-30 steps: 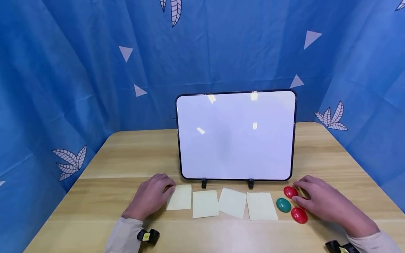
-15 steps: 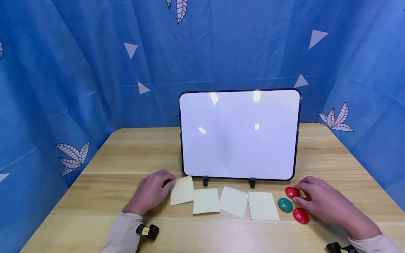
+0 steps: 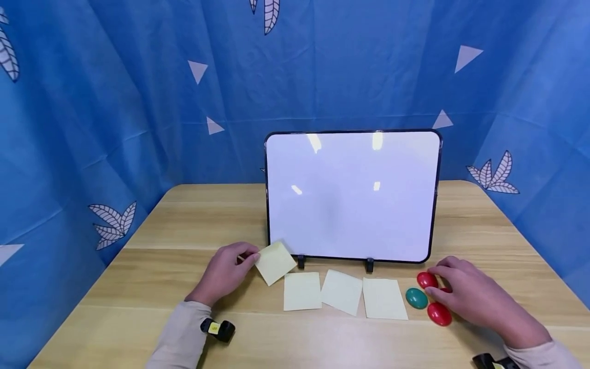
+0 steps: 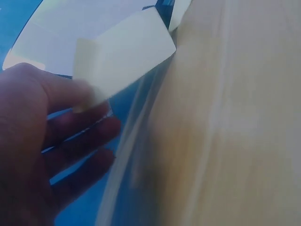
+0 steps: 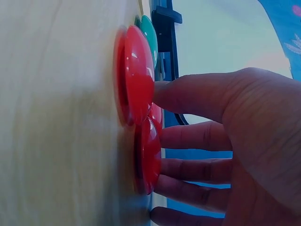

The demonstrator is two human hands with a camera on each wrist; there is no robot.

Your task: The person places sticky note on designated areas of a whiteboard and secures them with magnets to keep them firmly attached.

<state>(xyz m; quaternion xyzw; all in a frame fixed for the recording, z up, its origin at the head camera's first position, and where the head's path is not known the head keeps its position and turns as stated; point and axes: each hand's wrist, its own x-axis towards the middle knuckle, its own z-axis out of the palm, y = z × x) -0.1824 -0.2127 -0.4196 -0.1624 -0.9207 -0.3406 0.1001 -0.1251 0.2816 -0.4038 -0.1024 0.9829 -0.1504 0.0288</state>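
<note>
Between thumb and fingertips, my left hand pinches a pale yellow sticky note, lifted off the table and tilted before the whiteboard's lower left corner. The left wrist view shows this held note with its near end under the thumb. My right hand rests over a cluster of glossy round magnets at the right, its fingers relaxed. A red magnet, a green magnet and another red magnet lie there; one more red magnet is mostly under the hand.
A blank whiteboard with a black frame stands upright on small black feet. In front lie three more notes in a row: a left note, a tilted middle note and a right note. Blue curtains surround the table.
My left hand has picked the leftmost note off the table and carried it up and to the right, turning it. My right hand has stayed over the magnets.
</note>
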